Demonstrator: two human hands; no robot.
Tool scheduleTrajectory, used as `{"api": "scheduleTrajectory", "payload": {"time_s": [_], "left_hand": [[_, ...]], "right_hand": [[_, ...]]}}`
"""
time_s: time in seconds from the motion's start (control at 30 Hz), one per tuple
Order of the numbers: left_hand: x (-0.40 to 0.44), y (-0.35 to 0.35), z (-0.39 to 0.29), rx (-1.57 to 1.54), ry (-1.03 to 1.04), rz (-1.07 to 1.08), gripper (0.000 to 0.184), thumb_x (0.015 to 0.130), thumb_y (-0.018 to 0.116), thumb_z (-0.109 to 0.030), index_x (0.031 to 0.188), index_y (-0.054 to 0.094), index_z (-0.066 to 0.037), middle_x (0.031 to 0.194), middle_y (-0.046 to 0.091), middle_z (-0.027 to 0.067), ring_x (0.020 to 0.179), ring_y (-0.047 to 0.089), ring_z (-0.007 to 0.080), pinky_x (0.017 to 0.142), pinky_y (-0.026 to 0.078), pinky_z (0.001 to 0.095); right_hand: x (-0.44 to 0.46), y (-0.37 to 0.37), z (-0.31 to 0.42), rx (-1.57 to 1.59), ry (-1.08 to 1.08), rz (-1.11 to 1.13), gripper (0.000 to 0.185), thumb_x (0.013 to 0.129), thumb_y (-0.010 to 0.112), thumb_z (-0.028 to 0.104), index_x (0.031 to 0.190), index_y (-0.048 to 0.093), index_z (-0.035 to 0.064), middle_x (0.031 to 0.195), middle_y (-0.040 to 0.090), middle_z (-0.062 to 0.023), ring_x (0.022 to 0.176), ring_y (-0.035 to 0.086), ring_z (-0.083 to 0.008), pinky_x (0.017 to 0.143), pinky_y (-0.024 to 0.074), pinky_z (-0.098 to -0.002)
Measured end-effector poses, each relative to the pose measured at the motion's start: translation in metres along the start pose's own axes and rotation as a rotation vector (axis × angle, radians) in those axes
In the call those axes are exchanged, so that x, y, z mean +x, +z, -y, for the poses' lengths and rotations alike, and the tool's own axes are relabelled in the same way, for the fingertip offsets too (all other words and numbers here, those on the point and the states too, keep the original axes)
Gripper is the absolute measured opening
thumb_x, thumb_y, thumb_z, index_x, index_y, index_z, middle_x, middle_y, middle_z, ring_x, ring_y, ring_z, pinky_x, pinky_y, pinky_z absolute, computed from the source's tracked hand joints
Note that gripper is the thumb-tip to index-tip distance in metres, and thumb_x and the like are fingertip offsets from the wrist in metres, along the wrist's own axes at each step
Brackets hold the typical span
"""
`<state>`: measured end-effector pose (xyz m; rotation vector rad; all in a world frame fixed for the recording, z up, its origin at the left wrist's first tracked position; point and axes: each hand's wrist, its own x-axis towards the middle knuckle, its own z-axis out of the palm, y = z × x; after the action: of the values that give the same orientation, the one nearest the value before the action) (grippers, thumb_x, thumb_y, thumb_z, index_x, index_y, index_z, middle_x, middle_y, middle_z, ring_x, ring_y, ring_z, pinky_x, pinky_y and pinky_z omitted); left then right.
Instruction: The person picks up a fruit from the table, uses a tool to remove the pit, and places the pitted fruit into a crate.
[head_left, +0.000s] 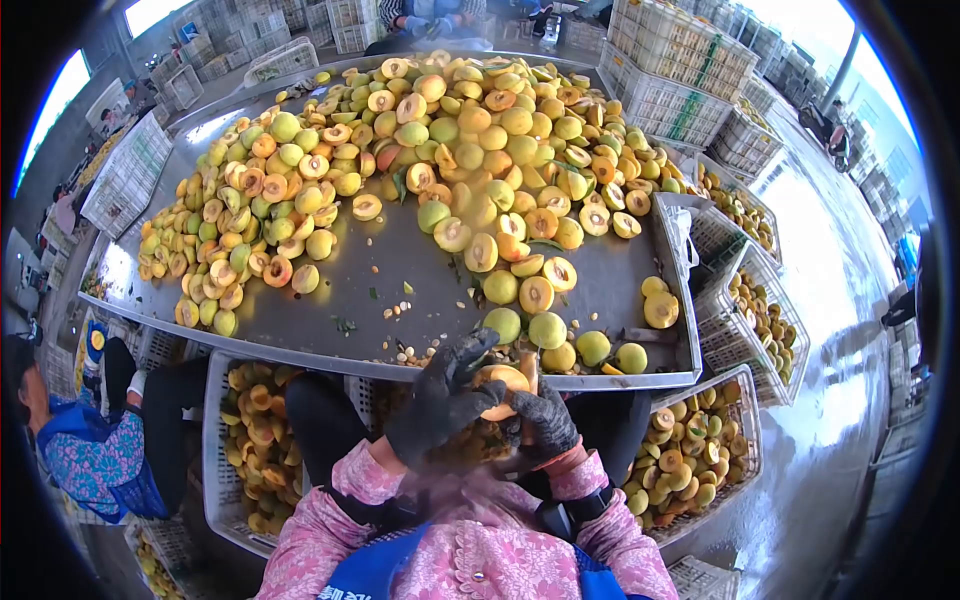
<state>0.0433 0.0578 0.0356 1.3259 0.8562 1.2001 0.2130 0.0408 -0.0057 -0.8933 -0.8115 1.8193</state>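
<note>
In a dark glove, my left hand [440,395] is closed around a peach half [503,378] just over the table's near edge. My right hand [545,424], gloved too, is closed beside it, with its fingertips against the fruit. A narrow tan piece [529,368] stands up between the hands and looks like another peach half seen edge-on; the fingers partly hide it. Several whole green-yellow peaches [547,330] lie just beyond my hands on the metal table [350,300]. Farther back is a large heap of peaches, many halved with reddish hollows [480,130].
Crates of peach halves stand at my left [214,450] and right [752,440], with more crates [725,330] along the table's right side. Loose pits [405,355] and leaf scraps lie near the table's raised rim. A co-worker [105,450] sits at left; another person's gloved hands [430,25] show opposite.
</note>
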Motion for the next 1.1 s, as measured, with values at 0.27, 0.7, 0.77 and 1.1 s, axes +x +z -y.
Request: {"api": "scheduleTrajectory", "payload": {"time_s": [0.27, 0.7, 0.77, 1.1], "left_hand": [[-0.006, 0.001, -0.004, 0.566, 0.282, -0.117, 0.027, 0.074, 0.071, -0.009, 0.099, 0.062, -0.002, 0.098, 0.063, 0.0128, 0.092, 0.06, 0.0274, 0.082, 0.048, 0.0353], [-0.012, -0.003, 0.002, 0.19, 0.172, -0.114, 0.024, 0.073, 0.071, -0.004, 0.095, 0.062, 0.0, 0.099, 0.063, 0.0129, 0.093, 0.06, 0.0202, 0.081, 0.049, 0.0322], [-0.02, -0.023, -0.013, 0.207, -0.146, 0.063, 0.025, 0.075, 0.071, -0.005, 0.097, 0.062, 0.0, 0.101, 0.063, 0.0122, 0.094, 0.06, 0.0187, 0.081, 0.049, 0.0317], [-0.012, -0.013, -0.026, 0.508, 0.269, -0.224, 0.026, 0.078, 0.068, -0.009, 0.101, 0.061, -0.001, 0.102, 0.061, 0.0138, 0.095, 0.06, 0.0237, 0.082, 0.049, 0.0349]], "right_hand": [[-0.009, 0.025, 0.013, 0.251, 0.022, -0.041, 0.048, 0.077, 0.068, 0.017, 0.119, 0.047, 0.0071, 0.094, 0.059, -0.003, 0.068, 0.056, -0.0094, 0.053, 0.0443, -0.0204], [-0.002, 0.039, 0.02, 0.426, -0.005, -0.174, 0.039, 0.082, 0.066, 0.015, 0.116, 0.049, 0.0053, 0.097, 0.059, -0.0031, 0.078, 0.058, -0.0117, 0.062, 0.0471, -0.0225], [-0.001, 0.037, 0.022, 0.428, 0.003, -0.207, 0.039, 0.082, 0.067, 0.018, 0.114, 0.05, 0.0065, 0.094, 0.059, -0.0014, 0.074, 0.057, -0.0095, 0.056, 0.045, -0.0205], [-0.001, 0.058, 0.015, 0.293, 0.041, -0.178, 0.034, 0.083, 0.065, 0.019, 0.112, 0.051, 0.0059, 0.088, 0.059, -0.0015, 0.067, 0.055, -0.0096, 0.052, 0.0436, -0.0208]]}}
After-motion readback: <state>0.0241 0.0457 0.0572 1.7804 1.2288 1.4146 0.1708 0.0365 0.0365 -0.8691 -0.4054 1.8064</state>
